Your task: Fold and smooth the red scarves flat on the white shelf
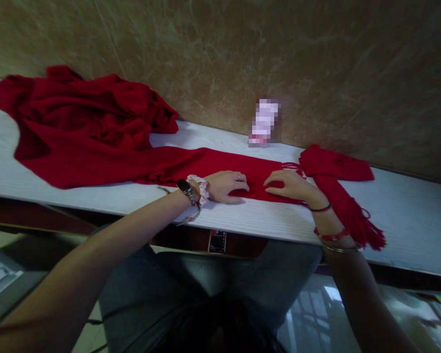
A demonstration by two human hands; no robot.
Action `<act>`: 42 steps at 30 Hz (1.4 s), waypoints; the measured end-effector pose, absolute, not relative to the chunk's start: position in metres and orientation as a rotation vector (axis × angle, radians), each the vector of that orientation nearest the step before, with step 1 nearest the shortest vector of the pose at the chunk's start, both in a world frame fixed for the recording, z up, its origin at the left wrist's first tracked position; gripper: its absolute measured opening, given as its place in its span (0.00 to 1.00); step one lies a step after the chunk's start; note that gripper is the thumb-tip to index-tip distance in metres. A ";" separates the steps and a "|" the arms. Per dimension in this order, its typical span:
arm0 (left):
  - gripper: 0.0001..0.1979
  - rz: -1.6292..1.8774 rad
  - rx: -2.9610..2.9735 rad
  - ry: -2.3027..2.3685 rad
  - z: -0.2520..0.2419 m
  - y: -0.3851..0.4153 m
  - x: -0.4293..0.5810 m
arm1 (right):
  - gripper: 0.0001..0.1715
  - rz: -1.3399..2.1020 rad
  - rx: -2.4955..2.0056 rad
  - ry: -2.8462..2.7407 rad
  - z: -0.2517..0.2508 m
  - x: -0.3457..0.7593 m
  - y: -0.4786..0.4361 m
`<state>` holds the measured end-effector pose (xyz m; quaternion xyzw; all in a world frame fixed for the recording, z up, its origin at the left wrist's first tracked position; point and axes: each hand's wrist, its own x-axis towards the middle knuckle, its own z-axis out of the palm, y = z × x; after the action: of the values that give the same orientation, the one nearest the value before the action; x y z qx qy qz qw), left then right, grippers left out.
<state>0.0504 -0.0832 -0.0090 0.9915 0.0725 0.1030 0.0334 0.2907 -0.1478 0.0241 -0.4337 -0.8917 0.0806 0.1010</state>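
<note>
Red fringed scarf, bunched at far left and laid flat across the middle of a white wood-grain tabletop. Left hand and right hand, fingers loosely bent and released, resting on the flat stretch. Second red scarf, folded, at right; smartphone below the near edge.

Dim light, pale glare on the glossy floor, soft stretched edges, pixelated patch by the wall
</note>
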 end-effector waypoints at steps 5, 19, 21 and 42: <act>0.14 0.329 3.117 0.268 -0.010 -0.082 0.049 | 0.10 0.250 -1.244 -2.642 0.027 0.290 -0.151; 0.20 0.283 3.104 0.257 -0.014 -0.082 0.051 | 0.14 -0.060 -1.201 -2.798 0.006 0.277 -0.163; 0.23 0.218 3.072 0.302 -0.017 -0.082 0.052 | 0.14 -0.128 -1.186 -2.768 0.001 0.284 -0.172; 0.26 0.012 2.947 0.470 -0.014 -0.084 0.051 | 0.13 0.116 -1.295 -2.438 -0.008 0.302 -0.185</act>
<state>0.0506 -0.0838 -0.0137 0.9845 0.1571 0.0041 0.0785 0.3017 -0.1852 -0.0081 -0.4602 -0.8667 0.0414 0.1881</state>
